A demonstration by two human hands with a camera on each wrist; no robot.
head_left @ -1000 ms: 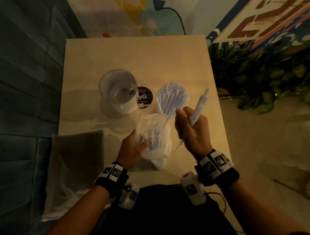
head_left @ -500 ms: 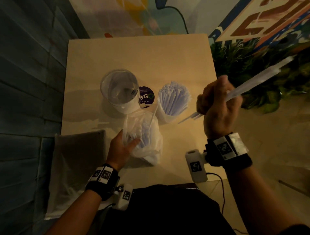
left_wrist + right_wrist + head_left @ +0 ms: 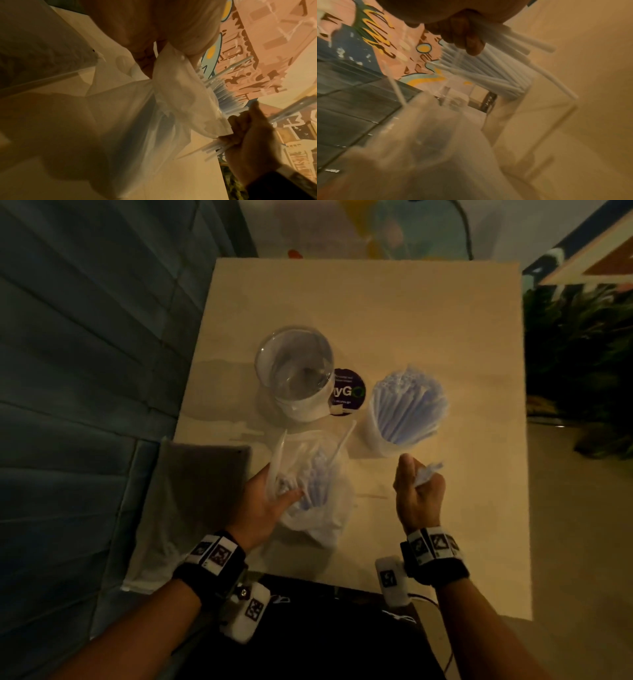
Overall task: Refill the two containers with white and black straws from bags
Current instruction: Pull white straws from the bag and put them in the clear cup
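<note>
My left hand [image 3: 270, 498] grips the mouth of a clear plastic bag [image 3: 318, 508] of white straws standing on the table. In the left wrist view the bag [image 3: 171, 108] hangs from my fingers [image 3: 145, 58]. My right hand [image 3: 418, 494] grips a bunch of white straws [image 3: 428, 474], held just in front of the container [image 3: 376, 440] packed with white straws. The right wrist view shows the held straws [image 3: 513, 40] below my fingers [image 3: 467, 33]. The glass container [image 3: 294, 378] at back left looks empty.
A grey-looking bag [image 3: 191, 508] lies at the table's [image 3: 376, 302] front left corner. A dark round sticker [image 3: 346, 392] sits between the two containers. A dark tiled wall runs along the left; plants [image 3: 575, 354] stand off the right edge.
My right hand pulled the straws out of the bag, swung up and right, then came down in front of the full container. My left hand kept hold of the bag.
</note>
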